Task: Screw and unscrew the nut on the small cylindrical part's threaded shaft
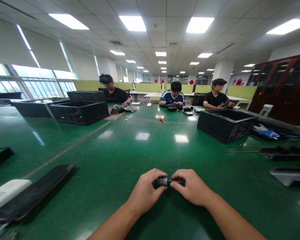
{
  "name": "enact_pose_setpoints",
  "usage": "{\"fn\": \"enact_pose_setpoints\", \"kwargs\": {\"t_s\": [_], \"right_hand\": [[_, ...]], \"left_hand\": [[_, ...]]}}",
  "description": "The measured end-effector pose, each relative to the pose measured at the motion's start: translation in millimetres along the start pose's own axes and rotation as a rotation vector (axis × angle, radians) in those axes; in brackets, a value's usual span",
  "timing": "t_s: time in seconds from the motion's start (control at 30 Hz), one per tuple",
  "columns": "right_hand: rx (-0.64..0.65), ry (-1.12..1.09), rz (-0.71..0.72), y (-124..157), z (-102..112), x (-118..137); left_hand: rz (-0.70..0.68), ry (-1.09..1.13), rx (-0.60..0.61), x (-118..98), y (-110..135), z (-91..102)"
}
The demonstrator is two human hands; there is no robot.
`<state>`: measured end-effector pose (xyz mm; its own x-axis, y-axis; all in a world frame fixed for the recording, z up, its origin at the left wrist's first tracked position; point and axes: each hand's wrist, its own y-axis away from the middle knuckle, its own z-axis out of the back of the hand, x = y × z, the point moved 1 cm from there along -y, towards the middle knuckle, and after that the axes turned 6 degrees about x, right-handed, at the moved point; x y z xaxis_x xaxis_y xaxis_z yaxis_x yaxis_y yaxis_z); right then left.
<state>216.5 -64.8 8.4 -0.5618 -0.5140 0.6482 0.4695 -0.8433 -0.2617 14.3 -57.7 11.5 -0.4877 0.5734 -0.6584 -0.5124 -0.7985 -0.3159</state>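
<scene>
Close in front of me, over the green table (pixel 150 150), my left hand (pixel 146 188) is closed round the thick end of a small black and silver cylinder (pixel 163 181). Fingers and thumb of my right hand (pixel 192 188) pinch a thin dark piece (pixel 181 182) in line with the cylinder's right end. The two fingertips almost meet at the narrow joint between these parts. Whether they are one tool or two separate pieces I cannot tell, since my fingers cover much of them.
An orange-handled screwdriver (pixel 162 120) lies farther up the table. Open black computer cases stand at left (pixel 78 113) and right (pixel 223 125). A long black board (pixel 40 190) and a white block (pixel 8 193) lie near left. Several people sit across, handling parts.
</scene>
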Motion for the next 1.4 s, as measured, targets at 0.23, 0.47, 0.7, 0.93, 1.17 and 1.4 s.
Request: {"fn": "enact_pose_setpoints", "kwargs": {"t_s": [0.23,0.47,0.7,0.93,1.17,1.4], "right_hand": [[-0.018,0.004,-0.028,1,1,-2],[-0.022,-0.011,-0.031,1,3,-2],[-0.023,-0.003,-0.049,1,5,-3],[0.001,0.016,-0.074,1,6,-4],[0.029,0.028,-0.063,1,10,-5],[0.02,0.025,-0.067,0,11,-7]], "left_hand": [[-0.018,-0.005,-0.013,0,1,2.1],[-0.034,0.001,-0.022,0,0,2.8],[-0.019,-0.012,-0.044,-1,-1,5.2],[-0.014,-0.031,-0.075,1,0,6.1],[0.011,-0.051,-0.098,3,-1,8.1],[0.007,-0.058,-0.102,3,-1,10.3]]}}
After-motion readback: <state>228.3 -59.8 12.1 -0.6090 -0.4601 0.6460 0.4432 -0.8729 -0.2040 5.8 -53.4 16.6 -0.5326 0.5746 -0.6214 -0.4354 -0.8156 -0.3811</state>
